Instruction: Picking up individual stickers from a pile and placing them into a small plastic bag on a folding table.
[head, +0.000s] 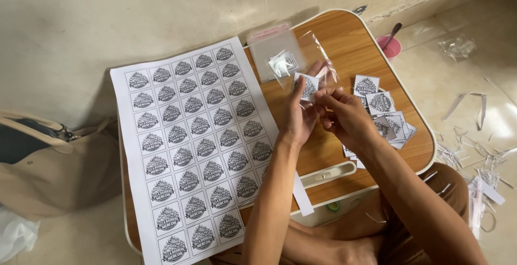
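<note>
1. Looking down, I see both hands meet over the middle of the small wooden desk (371, 44). They hold one cut square label (308, 86).
2. A pile of cut labels (383, 115) lies on the right, so some cutting looks done. The big printed sheet (196, 141) on the left is full, not yet cut.
3. My left hand (298, 118) pinches the label's left edge, fingers closed on it.
4. My right hand (344, 115) pinches its right side.
5. Clear little plastic bags (280, 58) lie just beyond the hands.
</note>
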